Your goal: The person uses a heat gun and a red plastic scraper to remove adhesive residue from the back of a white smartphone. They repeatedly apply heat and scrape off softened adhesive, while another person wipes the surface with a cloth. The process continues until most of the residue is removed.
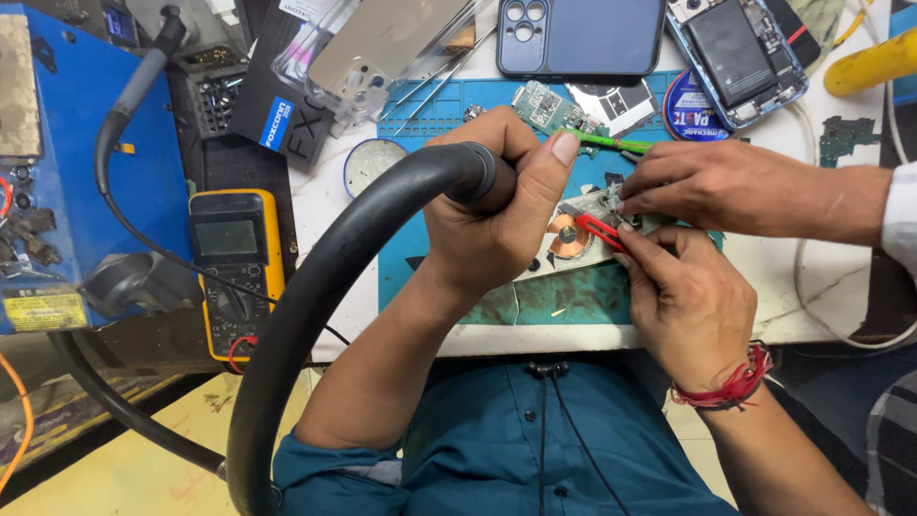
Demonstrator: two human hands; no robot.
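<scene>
My left hand [497, 215] is closed around the black handle of a hot-air tool [475, 172], whose thick black hose [315, 287] loops down towards my lap. My right hand [683, 306] pinches a small red-handled tool [600, 229], its tip on an opened phone part with a copper coil [565, 235] that lies on the blue work mat [430, 258]. Another person's hand [726, 186] reaches in from the right and presses on the same part. A green tool [611, 143] lies just above that hand.
A yellow multimeter [234, 268] and a blue station box [86, 143] stand at the left. At the far side lie a phone in a dark blue case [583, 33], an opened phone [740, 53], a small circuit board [549, 107], a round tin [373, 162] and a yellow handle [874, 62].
</scene>
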